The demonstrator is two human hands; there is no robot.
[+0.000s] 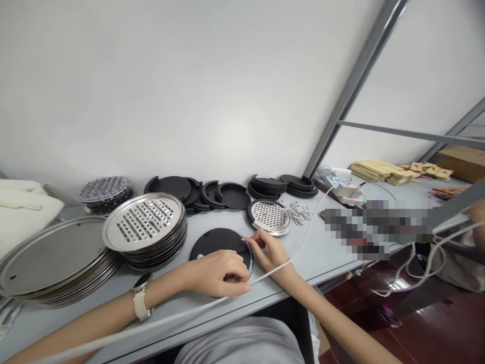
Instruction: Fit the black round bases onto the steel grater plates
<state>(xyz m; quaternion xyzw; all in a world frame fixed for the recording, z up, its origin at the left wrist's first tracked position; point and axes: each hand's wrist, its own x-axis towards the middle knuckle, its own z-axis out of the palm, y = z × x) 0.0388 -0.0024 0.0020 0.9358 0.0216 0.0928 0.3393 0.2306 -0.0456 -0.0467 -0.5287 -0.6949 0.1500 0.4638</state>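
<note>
A black round disc (215, 240) with a shiny rim lies on the table in front of me. My left hand (222, 273), with a watch (143, 298) on its wrist, rests over the disc's near part; its fingers are curled in against it and partly hidden. At the disc's right edge, my right hand (271, 253) pinches a small shiny metal piece (243, 237), perhaps a ring or clip, between thumb and fingertips. Just beyond lies a perforated steel grater disc (271, 216) in a black holder. Loose metal clips (299, 213) are scattered to its right.
Stacked grater discs (146, 222) and larger metal discs (53, 258) stand at left. Black notched holders (235, 195) line the wall. A white cable (299, 247) crosses the table over my forearms. Yellow pieces (373, 170) lie at far right, behind a metal frame (352, 76).
</note>
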